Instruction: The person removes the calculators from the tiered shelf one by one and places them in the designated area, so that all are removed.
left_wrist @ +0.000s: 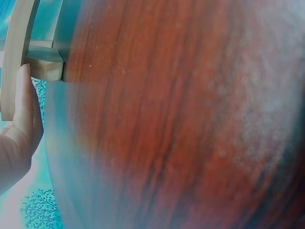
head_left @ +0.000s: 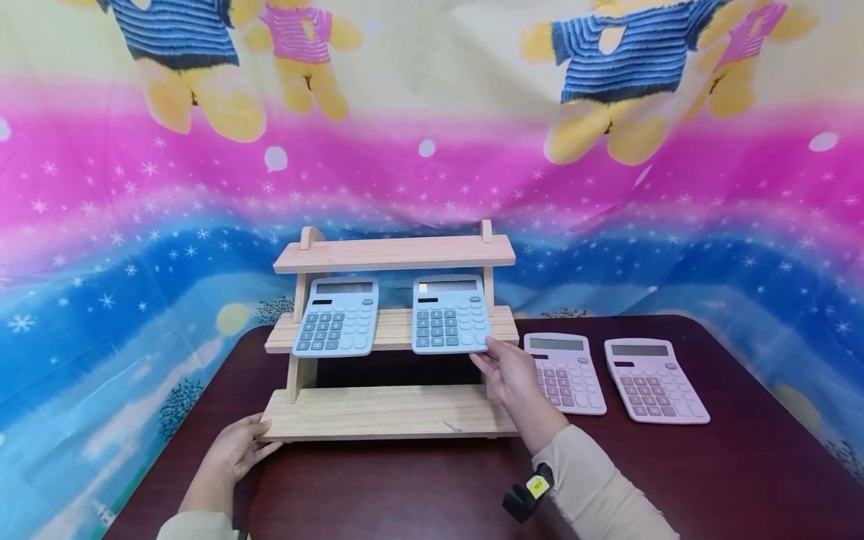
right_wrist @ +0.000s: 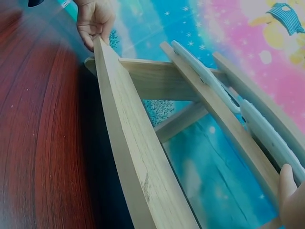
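Note:
A three-tier wooden shelf (head_left: 385, 412) stands on a dark red table (head_left: 405, 487). Two blue calculators lean on its middle tier, one at the left (head_left: 337, 316) and one at the right (head_left: 448, 315). My right hand (head_left: 506, 371) pinches the lower right corner of the right blue calculator, thumb on top. In the right wrist view a fingertip (right_wrist: 287, 183) touches that calculator's edge (right_wrist: 271, 136). My left hand (head_left: 236, 450) rests with straight fingers against the front left corner of the bottom tier; the left wrist view shows the same hand (left_wrist: 21, 119) against the shelf (left_wrist: 19, 47).
Two pink calculators (head_left: 565, 371) (head_left: 653, 379) lie flat on the table right of the shelf. A bright cloth with bears (head_left: 432, 150) hangs behind the table. The top tier (head_left: 394, 253) holds nothing.

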`<action>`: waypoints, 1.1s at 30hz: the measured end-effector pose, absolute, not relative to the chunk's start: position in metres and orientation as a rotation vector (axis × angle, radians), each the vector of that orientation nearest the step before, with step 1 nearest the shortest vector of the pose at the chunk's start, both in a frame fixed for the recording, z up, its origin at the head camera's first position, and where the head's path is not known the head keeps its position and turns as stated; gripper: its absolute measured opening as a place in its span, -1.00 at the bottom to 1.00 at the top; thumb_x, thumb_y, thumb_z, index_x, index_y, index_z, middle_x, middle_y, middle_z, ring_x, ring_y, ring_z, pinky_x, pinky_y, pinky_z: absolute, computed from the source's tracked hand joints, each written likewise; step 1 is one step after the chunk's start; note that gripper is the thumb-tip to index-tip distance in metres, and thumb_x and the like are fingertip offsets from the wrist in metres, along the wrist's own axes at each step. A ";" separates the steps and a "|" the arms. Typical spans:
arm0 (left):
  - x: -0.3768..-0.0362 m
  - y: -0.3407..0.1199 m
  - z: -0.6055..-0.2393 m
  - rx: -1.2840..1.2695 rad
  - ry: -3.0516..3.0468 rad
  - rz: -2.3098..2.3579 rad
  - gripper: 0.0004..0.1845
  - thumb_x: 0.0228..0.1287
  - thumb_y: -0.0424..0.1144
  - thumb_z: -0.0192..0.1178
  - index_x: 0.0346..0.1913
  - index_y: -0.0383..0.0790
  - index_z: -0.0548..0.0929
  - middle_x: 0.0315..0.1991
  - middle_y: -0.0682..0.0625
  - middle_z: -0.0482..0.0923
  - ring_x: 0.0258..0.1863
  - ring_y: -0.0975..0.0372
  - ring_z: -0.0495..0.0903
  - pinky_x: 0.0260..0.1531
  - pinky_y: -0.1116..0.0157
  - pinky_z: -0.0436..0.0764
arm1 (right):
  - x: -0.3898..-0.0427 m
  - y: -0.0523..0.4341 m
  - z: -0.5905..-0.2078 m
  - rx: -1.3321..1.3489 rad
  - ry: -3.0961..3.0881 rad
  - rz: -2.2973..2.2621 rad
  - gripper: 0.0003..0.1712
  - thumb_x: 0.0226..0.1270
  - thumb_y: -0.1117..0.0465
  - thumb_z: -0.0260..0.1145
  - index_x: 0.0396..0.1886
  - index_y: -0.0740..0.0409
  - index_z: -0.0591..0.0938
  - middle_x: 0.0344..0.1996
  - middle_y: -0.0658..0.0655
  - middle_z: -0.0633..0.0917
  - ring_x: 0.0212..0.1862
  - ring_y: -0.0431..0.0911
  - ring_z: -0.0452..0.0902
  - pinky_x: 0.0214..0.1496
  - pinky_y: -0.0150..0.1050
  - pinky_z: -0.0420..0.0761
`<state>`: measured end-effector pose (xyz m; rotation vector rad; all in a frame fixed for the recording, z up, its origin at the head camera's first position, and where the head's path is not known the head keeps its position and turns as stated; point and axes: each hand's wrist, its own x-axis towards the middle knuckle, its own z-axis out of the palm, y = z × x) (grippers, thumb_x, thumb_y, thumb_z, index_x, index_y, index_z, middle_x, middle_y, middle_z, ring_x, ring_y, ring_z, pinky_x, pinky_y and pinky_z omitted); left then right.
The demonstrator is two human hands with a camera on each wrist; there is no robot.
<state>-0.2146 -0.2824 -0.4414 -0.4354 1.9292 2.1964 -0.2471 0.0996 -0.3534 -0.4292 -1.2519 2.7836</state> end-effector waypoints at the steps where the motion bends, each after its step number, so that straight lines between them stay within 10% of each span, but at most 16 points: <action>1: -0.215 -0.282 -0.441 -0.436 1.928 2.197 -0.41 0.31 -0.41 -0.25 0.26 -0.53 -0.28 0.17 -0.54 -0.16 -0.22 0.16 0.44 -0.20 0.24 0.52 | -0.246 0.101 -0.353 -0.425 -1.259 2.780 -0.56 0.22 0.49 -0.02 0.11 0.54 0.22 -0.39 0.22 0.52 -0.32 -0.07 0.52 -0.04 -0.14 0.44; 10: -0.214 -0.283 -0.441 -0.436 1.907 2.213 -0.41 0.31 -0.42 -0.25 0.26 -0.52 -0.27 0.18 -0.53 -0.17 -0.28 0.23 0.46 -0.20 0.24 0.52 | -0.240 0.106 -0.352 -0.393 -1.251 2.818 -0.82 0.18 0.55 -0.02 -0.20 0.43 0.37 -0.45 0.19 0.56 -0.35 -0.07 0.52 -0.11 -0.16 0.49; 33: -0.215 -0.283 -0.442 -0.436 1.911 2.210 -0.41 0.33 -0.41 -0.26 0.26 -0.51 -0.29 0.18 -0.51 -0.16 -0.28 0.24 0.46 -0.19 0.24 0.51 | -0.215 0.131 -0.364 -0.221 -1.301 2.897 -0.74 0.23 0.54 -0.12 -0.43 0.31 0.51 -0.42 0.19 0.59 -0.29 -0.06 0.53 0.04 -0.07 0.33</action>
